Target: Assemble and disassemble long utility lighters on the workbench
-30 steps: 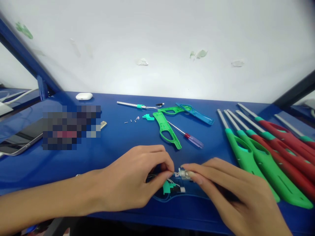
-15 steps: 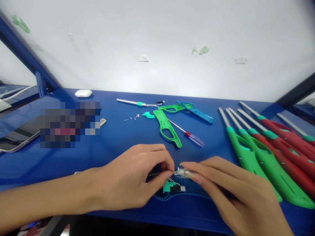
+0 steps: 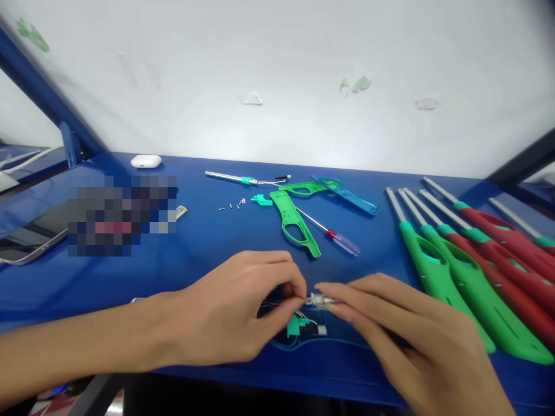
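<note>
My right hand [image 3: 411,329] pinches a small clear lighter fuel tank [image 3: 323,301] with a whitish valve end pointing left. The thumb and index finger of my left hand [image 3: 234,315] are pressed together at that valve end; whatever is between them is too small to make out. Beneath both hands lies a translucent blue lighter casing half [image 3: 299,345]. In it sit a teal trigger [image 3: 293,326], a black igniter [image 3: 310,329] with a white tip, and thin white wires. My left hand hides part of the casing.
Assembled stick lighters, green [image 3: 427,260] and red [image 3: 498,231], lie at right. Behind my hands are a screwdriver [image 3: 342,241], green casing halves [image 3: 288,216], a blue half [image 3: 347,196], a metal lighter tube [image 3: 225,175] and tiny screws [image 3: 230,206]. A phone [image 3: 34,234] lies left.
Both hands keep nearly the same pose. The fuel tank's valve end has turned slightly between my fingers, and the whole view has shifted a little.
</note>
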`<state>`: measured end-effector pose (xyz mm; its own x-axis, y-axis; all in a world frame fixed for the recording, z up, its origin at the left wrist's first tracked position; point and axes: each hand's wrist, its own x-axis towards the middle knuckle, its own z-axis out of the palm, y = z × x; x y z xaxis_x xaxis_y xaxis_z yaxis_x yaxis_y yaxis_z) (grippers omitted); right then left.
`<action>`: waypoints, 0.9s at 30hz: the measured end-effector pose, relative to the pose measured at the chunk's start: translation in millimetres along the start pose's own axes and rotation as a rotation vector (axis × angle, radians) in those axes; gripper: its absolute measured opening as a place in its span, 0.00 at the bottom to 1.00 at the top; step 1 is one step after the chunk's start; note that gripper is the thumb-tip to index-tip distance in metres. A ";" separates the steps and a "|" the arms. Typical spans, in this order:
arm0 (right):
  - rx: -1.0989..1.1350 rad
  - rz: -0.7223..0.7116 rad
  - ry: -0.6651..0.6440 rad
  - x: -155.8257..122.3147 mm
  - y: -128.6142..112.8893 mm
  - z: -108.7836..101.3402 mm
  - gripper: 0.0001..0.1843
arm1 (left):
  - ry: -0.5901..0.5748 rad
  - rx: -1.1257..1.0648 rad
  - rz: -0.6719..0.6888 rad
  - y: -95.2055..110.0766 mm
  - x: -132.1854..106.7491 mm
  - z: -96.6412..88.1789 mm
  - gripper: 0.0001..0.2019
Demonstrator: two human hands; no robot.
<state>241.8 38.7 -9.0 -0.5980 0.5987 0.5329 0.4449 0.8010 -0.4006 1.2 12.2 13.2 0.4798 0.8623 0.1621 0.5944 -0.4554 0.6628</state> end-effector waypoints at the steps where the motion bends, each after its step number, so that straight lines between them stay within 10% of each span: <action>1: -0.001 -0.007 0.001 -0.4 -0.2 -0.1 0.14 | -0.001 -0.003 0.001 0.1 0.1 0.1 0.06; 27: 0.018 -0.035 -0.023 -1.9 1.5 1.6 0.12 | 0.002 0.007 0.022 -0.4 -1.2 0.2 0.06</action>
<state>242.5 38.8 -11.8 -0.6281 0.5698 0.5300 0.4113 0.8212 -0.3955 0.6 11.3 12.6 0.4915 0.8525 0.1777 0.5881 -0.4754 0.6543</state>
